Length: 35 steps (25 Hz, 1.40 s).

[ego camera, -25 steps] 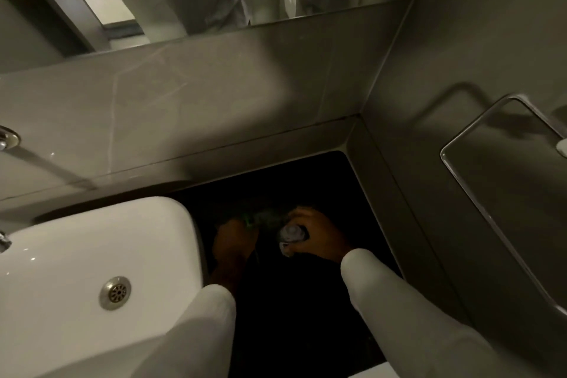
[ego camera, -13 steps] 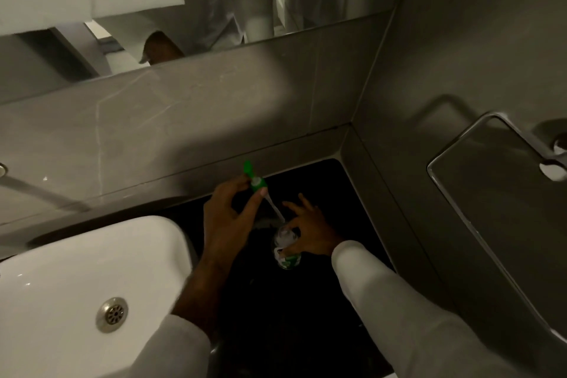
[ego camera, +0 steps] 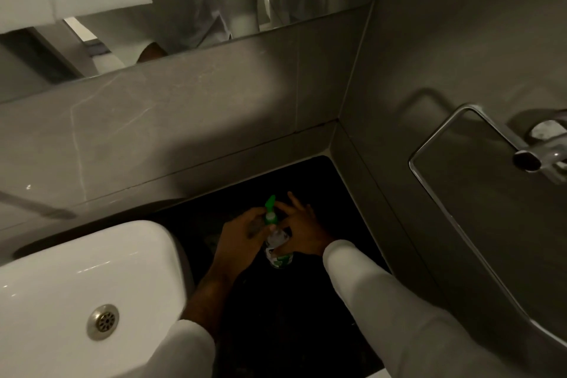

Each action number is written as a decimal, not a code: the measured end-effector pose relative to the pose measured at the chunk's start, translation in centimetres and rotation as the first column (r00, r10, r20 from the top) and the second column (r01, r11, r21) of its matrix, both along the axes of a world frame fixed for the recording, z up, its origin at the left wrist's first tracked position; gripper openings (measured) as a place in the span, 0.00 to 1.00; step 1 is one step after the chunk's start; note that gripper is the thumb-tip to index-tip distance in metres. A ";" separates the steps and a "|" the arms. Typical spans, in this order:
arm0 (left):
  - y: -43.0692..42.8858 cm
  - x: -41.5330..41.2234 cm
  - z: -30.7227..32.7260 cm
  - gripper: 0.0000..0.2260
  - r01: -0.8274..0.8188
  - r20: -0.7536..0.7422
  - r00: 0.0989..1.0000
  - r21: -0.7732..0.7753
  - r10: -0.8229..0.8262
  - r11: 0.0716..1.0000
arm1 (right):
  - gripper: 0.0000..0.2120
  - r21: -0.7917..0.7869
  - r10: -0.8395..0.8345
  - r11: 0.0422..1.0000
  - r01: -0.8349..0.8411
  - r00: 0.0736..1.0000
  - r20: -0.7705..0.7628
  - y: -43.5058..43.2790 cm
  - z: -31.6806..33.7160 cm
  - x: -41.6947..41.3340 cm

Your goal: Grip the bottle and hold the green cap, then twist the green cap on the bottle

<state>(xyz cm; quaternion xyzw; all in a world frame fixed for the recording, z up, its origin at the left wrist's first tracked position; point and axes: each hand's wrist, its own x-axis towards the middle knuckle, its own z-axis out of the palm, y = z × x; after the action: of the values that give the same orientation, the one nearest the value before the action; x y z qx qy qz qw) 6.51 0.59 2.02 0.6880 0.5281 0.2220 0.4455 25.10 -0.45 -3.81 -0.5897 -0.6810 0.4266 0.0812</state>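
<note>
Now your left hand [ego camera: 242,232] pinches the green pump [ego camera: 270,209] at the neck; right hand [ego camera: 302,232], fingers partly spread, steadies the bottle [ego camera: 277,250] upright on the dark counter [ego camera: 276,331] btw sink [ego camera: 76,285] & wall, prob. to stop it tipping

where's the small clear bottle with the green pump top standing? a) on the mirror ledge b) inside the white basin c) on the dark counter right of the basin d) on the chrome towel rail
c: the small clear bottle with the green pump top stands on the dark counter, right of the white basin, between the left hand and right hand.
</note>
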 end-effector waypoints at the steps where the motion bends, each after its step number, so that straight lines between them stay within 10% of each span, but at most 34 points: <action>1: 0.1 0.0 -0.1 0.17 0.000 0.012 1.000 -0.012 0.000 1.000 | 0.29 0.006 0.002 1.000 -0.002 1.000 -0.002 -0.1 0.1 0.1; 7: -0.3 -0.1 -0.5 0.15 0.070 -0.020 0.997 -0.070 -0.071 0.995 | 0.52 -0.037 -0.121 0.992 0.122 0.992 0.022 -0.5 -1.4 -0.8; 15: -1.4 0.7 -0.6 0.05 0.053 -0.048 0.998 0.026 -0.051 0.998 | 0.52 -0.122 -0.276 0.954 0.272 0.961 -0.018 -1.2 -0.3 -0.8; 21: -1.4 0.3 -0.6 0.24 0.094 0.080 0.993 -0.104 -0.085 0.990 | 0.43 -0.140 -0.237 0.964 0.227 0.970 -0.061 -1.8 0.3 -0.9; 35: -2.2 0.9 -1.7 0.28 -0.054 0.074 0.995 -0.114 0.063 0.992 | 0.50 -0.157 -0.353 0.925 0.345 0.935 -0.027 -1.7 1.1 -1.0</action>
<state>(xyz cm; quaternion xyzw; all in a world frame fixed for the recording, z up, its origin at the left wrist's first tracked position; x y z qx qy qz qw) 7.39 -1.60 0.33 0.6371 0.5421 0.2315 0.4967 24.07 -2.12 -2.70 -0.6940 -0.5287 0.4711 0.1299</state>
